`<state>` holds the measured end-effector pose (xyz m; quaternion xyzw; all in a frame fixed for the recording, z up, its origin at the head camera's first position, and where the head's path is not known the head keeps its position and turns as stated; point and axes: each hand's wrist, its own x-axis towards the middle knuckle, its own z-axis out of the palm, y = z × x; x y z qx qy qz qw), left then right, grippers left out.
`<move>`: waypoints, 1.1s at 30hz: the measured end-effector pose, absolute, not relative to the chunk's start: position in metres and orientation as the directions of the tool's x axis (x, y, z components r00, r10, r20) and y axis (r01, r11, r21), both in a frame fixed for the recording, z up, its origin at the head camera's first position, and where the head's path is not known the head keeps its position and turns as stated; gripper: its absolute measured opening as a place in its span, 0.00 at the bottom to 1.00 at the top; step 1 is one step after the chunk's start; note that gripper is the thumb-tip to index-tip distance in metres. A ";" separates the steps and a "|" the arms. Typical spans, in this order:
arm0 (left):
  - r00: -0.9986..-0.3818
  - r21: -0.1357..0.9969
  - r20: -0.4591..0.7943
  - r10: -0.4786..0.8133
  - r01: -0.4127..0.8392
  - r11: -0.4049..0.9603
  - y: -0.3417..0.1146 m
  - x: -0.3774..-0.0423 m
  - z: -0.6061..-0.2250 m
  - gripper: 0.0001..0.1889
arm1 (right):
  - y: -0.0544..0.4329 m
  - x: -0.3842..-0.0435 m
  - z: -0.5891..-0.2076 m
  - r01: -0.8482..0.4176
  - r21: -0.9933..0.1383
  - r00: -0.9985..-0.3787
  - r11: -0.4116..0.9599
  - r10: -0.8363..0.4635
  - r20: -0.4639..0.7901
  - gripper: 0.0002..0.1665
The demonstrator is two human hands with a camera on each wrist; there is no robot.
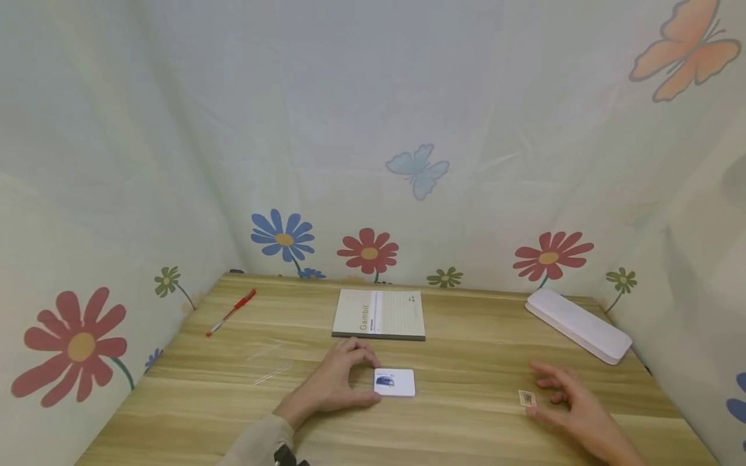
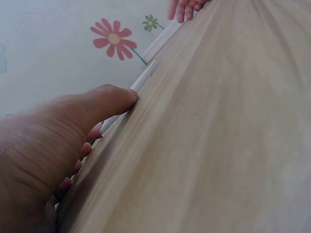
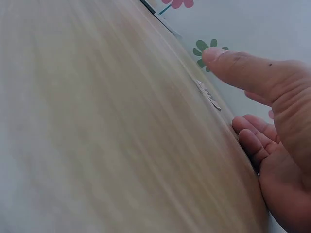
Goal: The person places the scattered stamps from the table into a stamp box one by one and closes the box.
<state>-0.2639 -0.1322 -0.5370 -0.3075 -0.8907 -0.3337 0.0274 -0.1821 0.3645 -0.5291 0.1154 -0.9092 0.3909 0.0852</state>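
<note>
A white card [image 1: 399, 383] with rounded corners and a small blue picture at its left end lies flat on the wooden table. My left hand [image 1: 333, 382] holds it at the left end, thumb at the near corner and forefinger at the far one. In the left wrist view the thumb [image 2: 114, 99] meets the card's edge [image 2: 145, 77]. Over on the right, a small pale-edged piece [image 1: 527, 398] with a dark print lies on the table. My right hand [image 1: 574, 408] is beside it, holding nothing, its thumb close above the piece [image 3: 208, 95] and apart from it.
Behind the card lies a notebook [image 1: 379, 314]. A red pen [image 1: 231, 312] lies at the back left, and thin clear strips [image 1: 271, 374] are left of my left hand. At the right stands a long white case [image 1: 578, 325]. Flowered curtains [image 1: 443, 226] border the table [image 1: 466, 427].
</note>
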 end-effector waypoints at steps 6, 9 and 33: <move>-0.809 0.591 0.257 0.528 0.564 0.577 -0.133 -0.264 -0.538 0.26 | 0.365 -0.182 -0.528 -0.267 -0.663 -0.963 0.699 -0.167 0.211 0.39; -0.810 0.597 0.259 0.526 0.562 0.572 -0.133 -0.264 -0.538 0.26 | 0.365 -0.182 -0.529 -0.309 -0.641 -0.950 0.703 -0.193 0.247 0.33; -0.807 0.590 0.267 0.526 0.569 0.573 -0.132 -0.264 -0.536 0.26 | 0.363 -0.182 -0.530 -0.413 -0.599 -0.905 0.686 -0.238 0.352 0.14</move>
